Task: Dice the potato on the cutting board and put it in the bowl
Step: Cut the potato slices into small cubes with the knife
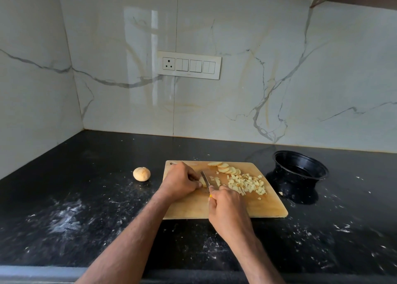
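Observation:
A wooden cutting board [266, 204] lies on the black counter. My left hand [179, 181] holds a few potato strips [202, 180] down with curled fingers. My right hand [225, 206] grips a knife [205, 179] whose blade stands across those strips. A pile of diced potato [247, 184] lies on the right part of the board, and a row of round slices [224, 167] leans at its far edge. The black bowl [300, 165] stands right of the board, with nothing visible inside it.
A whole potato piece with skin [141, 173] sits on the counter left of the board. One stray dice [280, 193] lies on the counter near the bowl. The marble wall with a switch panel [189, 65] rises behind.

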Demonstrator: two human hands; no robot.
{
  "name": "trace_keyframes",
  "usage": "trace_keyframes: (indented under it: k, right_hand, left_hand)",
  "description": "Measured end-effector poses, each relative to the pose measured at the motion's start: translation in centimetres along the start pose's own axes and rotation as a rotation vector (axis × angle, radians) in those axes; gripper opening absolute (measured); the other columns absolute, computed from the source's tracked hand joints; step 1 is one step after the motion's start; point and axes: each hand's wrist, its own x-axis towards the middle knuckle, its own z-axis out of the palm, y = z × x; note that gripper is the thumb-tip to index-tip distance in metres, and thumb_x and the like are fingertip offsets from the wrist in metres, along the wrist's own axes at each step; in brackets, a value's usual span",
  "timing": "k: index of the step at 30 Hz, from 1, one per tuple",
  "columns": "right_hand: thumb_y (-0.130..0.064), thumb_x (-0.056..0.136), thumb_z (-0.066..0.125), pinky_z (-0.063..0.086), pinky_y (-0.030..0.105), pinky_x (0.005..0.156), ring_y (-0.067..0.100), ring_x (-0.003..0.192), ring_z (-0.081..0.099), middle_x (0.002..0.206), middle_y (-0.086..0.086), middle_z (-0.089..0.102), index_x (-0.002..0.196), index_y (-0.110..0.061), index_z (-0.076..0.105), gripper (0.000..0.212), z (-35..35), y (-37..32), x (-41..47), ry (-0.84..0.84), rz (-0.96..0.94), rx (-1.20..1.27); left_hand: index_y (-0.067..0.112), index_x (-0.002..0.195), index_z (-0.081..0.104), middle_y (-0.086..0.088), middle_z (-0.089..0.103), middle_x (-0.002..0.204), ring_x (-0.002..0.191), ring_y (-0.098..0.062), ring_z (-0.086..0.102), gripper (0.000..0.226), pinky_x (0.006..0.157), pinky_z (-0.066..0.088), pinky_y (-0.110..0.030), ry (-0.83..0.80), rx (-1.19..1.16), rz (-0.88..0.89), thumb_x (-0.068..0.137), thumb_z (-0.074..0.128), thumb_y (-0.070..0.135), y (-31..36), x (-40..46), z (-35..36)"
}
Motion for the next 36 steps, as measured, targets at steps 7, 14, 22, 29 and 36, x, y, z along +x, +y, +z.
trace_keyframes:
  k: [7,14,22,29,36]
  right_hand:
    - [-0.020,0.098,0.061,0.053,0.011,0.069,0.004,0.080,0.060,0.100,-0.007,0.067,0.128,-0.014,0.068,0.031,0.0,-0.1,-0.2,-0.001,-0.017,-0.010]
    - [-0.018,0.098,0.061,0.058,0.019,0.072,0.007,0.080,0.063,0.099,-0.005,0.069,0.121,-0.012,0.072,0.026,-0.1,-0.5,0.0,0.015,-0.030,-0.040]
    - [-0.017,0.097,0.062,0.058,0.019,0.067,0.005,0.076,0.063,0.096,-0.004,0.070,0.104,-0.016,0.076,0.015,-0.9,-0.9,0.5,-0.057,0.012,-0.055]
    - [-0.019,0.099,0.061,0.038,0.014,0.053,0.009,0.073,0.060,0.094,-0.003,0.069,0.110,-0.015,0.071,0.016,-1.6,-0.8,1.2,-0.110,0.006,-0.087]
    - [-0.016,0.097,0.064,0.057,0.024,0.065,0.011,0.078,0.065,0.096,-0.001,0.071,0.111,-0.013,0.071,0.017,-1.5,-0.7,1.9,-0.156,0.011,-0.100]
  left_hand:
    - [0.019,0.098,0.082,0.009,0.076,0.086,0.078,-0.001,0.065,0.021,0.070,0.052,-0.012,0.006,0.027,-0.008,0.078,0.086,0.020,0.0,0.0,0.1]
    - [0.019,0.095,0.082,0.010,0.076,0.089,0.079,0.000,0.063,0.016,0.071,0.049,-0.011,0.008,0.026,-0.023,0.079,0.085,0.019,0.4,0.0,0.2]
    - [0.019,0.088,0.083,0.019,0.064,0.079,0.078,-0.005,0.062,0.005,0.070,0.051,-0.019,-0.040,0.032,-0.028,0.084,0.081,0.017,0.7,0.0,0.1]
    - [0.017,0.090,0.083,0.018,0.062,0.082,0.084,-0.007,0.060,0.006,0.076,0.049,-0.019,-0.060,0.043,0.001,0.085,0.080,0.015,0.7,0.0,-0.1]
    - [0.015,0.094,0.082,0.013,0.065,0.090,0.089,-0.009,0.062,0.009,0.075,0.046,-0.014,-0.062,0.053,0.017,0.087,0.078,0.012,0.7,0.2,0.0]
